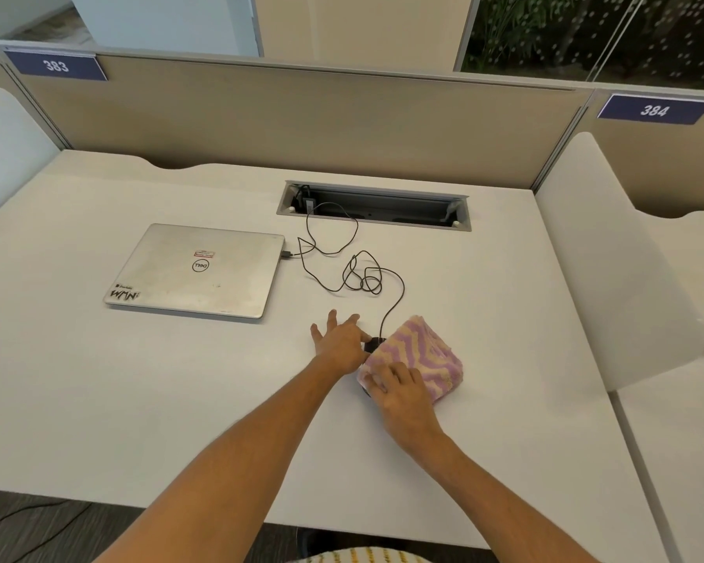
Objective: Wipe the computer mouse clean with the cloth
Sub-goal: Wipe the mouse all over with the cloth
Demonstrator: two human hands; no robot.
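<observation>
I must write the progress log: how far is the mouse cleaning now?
Done: the cloth already covers the mouse. In hand: the right hand presses the cloth; the left hand steadies the mouse's front. Left: whether it is clean cannot be judged; the mouse is mostly hidden.

Bright, even overhead light washes the pale white counter [139,400] with only faint soft shadows beneath the forearms, focus is sharp at the centre, and wide-angle distortion bows the beige fabric partition [301,115] toward the picture's edges.
</observation>
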